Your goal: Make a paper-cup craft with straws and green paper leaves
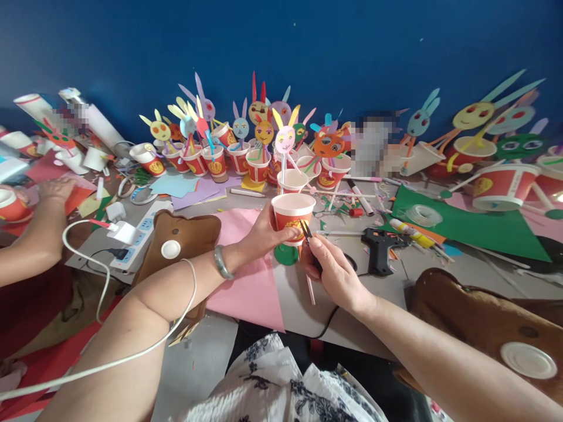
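Observation:
My left hand [266, 231] is wrapped round a red and white paper cup [294, 205], which stands upright with its mouth up. A pair of dark pointed scissors [307, 231] is gripped in my right hand [328, 264], with the tips against the cup's front side. Beneath the cup shows a round green piece [286, 254]. A thin pale pink strip [310, 288] hangs below, beside my right fingers. Right behind the cup is another cup [292, 180], near a pink rabbit-faced paper figure [284, 139].
Many cups with paper animal figures line the back. Pink paper [246, 275] lies front left, a black glue gun [378, 252] and green paper [475, 225] right. A power strip [141, 237] and brown cushion [185, 234] sit left, near another person's hand [57, 190].

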Tool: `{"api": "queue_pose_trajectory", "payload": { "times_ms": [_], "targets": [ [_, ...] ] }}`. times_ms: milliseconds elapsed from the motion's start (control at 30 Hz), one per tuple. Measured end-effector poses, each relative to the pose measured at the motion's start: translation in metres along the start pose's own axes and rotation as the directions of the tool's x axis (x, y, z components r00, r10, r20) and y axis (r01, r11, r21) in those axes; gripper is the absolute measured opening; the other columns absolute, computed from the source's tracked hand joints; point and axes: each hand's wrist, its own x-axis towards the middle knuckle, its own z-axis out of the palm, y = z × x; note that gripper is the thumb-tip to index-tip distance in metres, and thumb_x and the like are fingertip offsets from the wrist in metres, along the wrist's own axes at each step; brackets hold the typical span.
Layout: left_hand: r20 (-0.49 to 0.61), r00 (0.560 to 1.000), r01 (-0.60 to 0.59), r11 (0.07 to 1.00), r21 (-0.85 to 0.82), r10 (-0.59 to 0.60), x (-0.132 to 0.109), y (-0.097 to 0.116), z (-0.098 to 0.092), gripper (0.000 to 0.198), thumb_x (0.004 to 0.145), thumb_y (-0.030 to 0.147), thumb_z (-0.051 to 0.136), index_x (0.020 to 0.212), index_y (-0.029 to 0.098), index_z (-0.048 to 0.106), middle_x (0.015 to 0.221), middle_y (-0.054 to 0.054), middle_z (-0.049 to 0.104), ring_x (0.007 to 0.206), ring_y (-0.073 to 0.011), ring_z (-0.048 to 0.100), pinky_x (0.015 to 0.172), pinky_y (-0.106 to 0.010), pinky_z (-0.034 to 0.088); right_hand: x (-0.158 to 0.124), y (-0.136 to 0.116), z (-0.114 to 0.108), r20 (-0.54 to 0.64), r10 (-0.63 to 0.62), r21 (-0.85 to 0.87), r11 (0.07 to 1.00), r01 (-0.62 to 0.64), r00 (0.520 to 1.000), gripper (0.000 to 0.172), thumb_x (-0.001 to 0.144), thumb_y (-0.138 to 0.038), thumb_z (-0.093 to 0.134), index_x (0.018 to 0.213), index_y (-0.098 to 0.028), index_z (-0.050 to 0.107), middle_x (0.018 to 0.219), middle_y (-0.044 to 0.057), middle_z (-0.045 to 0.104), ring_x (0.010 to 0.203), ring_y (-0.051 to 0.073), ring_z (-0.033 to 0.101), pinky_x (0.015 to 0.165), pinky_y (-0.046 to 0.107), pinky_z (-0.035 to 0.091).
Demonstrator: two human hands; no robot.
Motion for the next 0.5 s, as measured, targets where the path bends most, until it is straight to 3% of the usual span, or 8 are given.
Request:
{"api": "queue_pose_trajectory", "payload": {
  "times_ms": [500],
  "targets": [
    [0.023,0.999,0.04,0.998,-0.045,-0.039,-0.0014,0.0032,0.0039,0.066,0.063,0.04,0.09,0.112,0.02,0.051,0.107,-0.005,0.064,0.097,-0.0184,0.06,0.088,-0.035,0.048,-0.0001,-0.0077,-0.0003,-0.002,-0.014,0.02,1.0,0.014,1.0,0.051,0.1,-0.063,0.044,0.07,-0.021,0.044,0.054,-0.005,0.04,0.048,0.009,0.033,0.047,0.027,0.026]
  ]
}}
